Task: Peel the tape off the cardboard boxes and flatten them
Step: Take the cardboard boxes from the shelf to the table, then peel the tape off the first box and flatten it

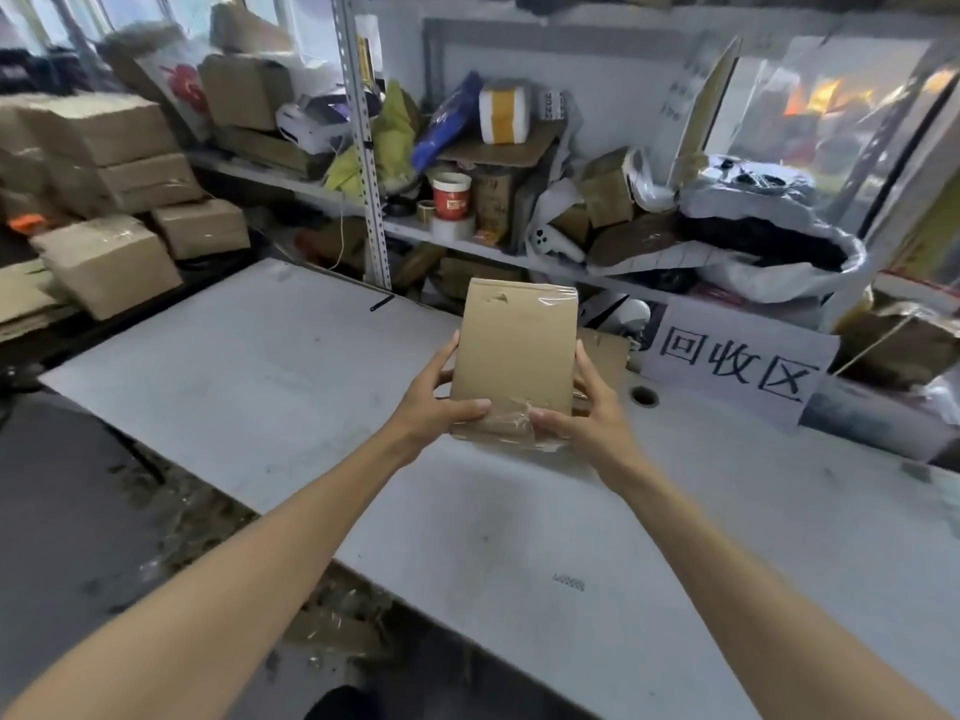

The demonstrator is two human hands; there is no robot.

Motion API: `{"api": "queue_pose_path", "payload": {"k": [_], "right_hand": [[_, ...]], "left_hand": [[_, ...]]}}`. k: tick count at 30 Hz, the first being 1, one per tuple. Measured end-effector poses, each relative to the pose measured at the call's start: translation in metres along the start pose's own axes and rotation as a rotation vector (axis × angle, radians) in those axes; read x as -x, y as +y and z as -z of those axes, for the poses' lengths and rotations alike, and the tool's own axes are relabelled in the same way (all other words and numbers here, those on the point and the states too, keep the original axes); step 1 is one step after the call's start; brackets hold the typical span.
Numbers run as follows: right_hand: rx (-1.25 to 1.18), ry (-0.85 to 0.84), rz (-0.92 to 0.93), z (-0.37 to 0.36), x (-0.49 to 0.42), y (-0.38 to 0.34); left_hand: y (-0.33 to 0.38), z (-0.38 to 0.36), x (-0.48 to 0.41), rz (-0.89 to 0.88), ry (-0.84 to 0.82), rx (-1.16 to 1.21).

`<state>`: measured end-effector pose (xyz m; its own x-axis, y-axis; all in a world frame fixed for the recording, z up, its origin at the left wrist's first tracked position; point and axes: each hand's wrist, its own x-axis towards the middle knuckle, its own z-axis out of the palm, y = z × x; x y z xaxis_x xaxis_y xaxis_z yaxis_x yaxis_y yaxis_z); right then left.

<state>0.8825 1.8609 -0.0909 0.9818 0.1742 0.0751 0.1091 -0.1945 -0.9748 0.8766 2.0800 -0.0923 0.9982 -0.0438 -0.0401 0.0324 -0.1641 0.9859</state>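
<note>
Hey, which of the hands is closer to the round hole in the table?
Right. The right hand, gripping the right edge of the cardboard box, is just left of the hole; the left hand grips its other edge, farther away.

One legible sign: white paper sheet (737,371) at the far right of the table (260,381), big black characters 回收区. Red cup (452,195) on the shelf (498,253) has a label band, print too blurred to read. White box (551,103) higher up shows dark marks, unreadable. Small dark printed mark (569,583) on the table top, too small to read.
</note>
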Motion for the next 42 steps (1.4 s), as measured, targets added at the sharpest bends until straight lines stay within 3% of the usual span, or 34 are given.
{"api": "queue_pose_path", "payload": {"k": [9, 13, 17, 22, 27, 31, 34, 38, 42], "right_hand": [[0.053, 0.181, 0.078, -0.075, -0.008, 0.082], [0.093, 0.211, 0.167, -0.104, 0.016, 0.113], [0.116, 0.245, 0.160, -0.121, 0.057, 0.125], [0.123, 0.312, 0.130, -0.122, 0.085, 0.131], [0.185, 0.268, 0.106, -0.115, 0.070, 0.134], [0.023, 0.350, 0.033, -0.112, 0.047, 0.135], [-0.032, 0.459, -0.016, -0.108, 0.030, 0.135], [0.016, 0.451, -0.006, -0.105, 0.026, 0.139], [0.212, 0.449, -0.019, -0.107, 0.029, 0.133]], "left_hand": [[-0.111, 0.038, -0.039, -0.136, -0.134, 0.054], [-0.154, 0.047, -0.019, -0.238, -0.149, 0.088], [-0.179, 0.053, 0.017, -0.233, -0.180, 0.105], [-0.185, 0.044, 0.030, -0.226, -0.224, 0.124], [-0.177, 0.037, 0.005, -0.150, -0.221, 0.089], [-0.166, 0.039, -0.013, -0.067, -0.195, 0.152], [-0.160, 0.043, -0.019, -0.099, -0.214, 0.067], [-0.146, 0.039, -0.026, -0.118, -0.190, 0.064], [-0.143, 0.036, -0.027, -0.279, -0.032, -0.101]]}}
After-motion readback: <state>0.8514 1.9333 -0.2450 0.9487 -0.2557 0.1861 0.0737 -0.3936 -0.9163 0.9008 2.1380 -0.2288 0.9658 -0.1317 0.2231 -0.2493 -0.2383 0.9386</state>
